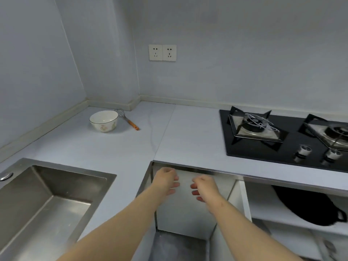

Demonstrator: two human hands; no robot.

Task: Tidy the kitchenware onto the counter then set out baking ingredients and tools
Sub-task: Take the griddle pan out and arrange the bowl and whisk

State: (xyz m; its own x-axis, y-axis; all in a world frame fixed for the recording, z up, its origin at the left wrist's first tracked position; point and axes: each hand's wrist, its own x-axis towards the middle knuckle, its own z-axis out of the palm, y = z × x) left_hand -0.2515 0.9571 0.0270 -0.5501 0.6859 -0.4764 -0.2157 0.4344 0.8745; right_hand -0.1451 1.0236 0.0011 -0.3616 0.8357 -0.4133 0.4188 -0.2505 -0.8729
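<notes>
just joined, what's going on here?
A person reaches both arms into the open cabinet under the counter. Left hand and right hand face each other, empty, fingers loosely curled. A bowl and whisk sit in the counter's corner; a black wok lies on the shelf below the stove.

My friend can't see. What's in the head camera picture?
A person's left hand and right hand reach, holding nothing, into an open cupboard under a pale counter. A white bowl and a whisk sit at the counter's far corner. A steel sink is on the left, a black gas stove on the right, a black pan below it.
</notes>
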